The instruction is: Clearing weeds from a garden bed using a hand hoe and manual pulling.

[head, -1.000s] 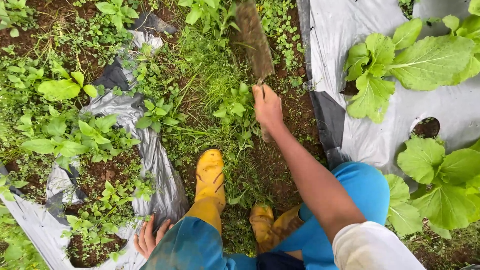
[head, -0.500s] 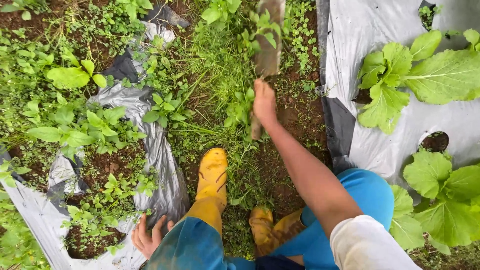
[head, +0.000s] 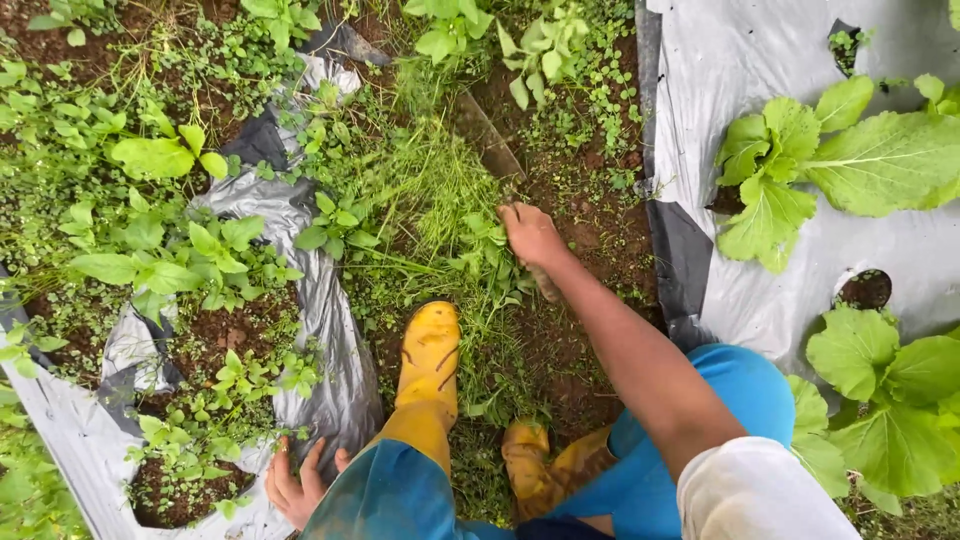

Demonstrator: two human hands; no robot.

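Gripping the handle of a broad-bladed cutting tool [head: 490, 140], the right hand [head: 530, 235] reaches out over the furrow between two mulched beds, its fingers wrapped tight round the grip. The blade looks dull brown and flat, angled up and to the left from the fist, its far part lying in a clump of long grass [head: 440, 190]; the handle end shows just below the hand. Judging by this, the weeds in the furrow are being cut or scraped, and the stroke seems to be low among the stems; a further stroke would call for keeping the edge well away from the boot and the sheet edges.

At the bottom edge of the ground, the left hand [head: 295, 485] rests with fingers spread on the grey plastic sheet [head: 340, 390] of the left bed, holding nothing. A yellow boot [head: 430, 350] stands in the furrow just below the grass, a muddier boot [head: 530, 465] beside it. On the right bed, leafy greens [head: 800, 170] grow through holes in another silver sheet [head: 720, 60].
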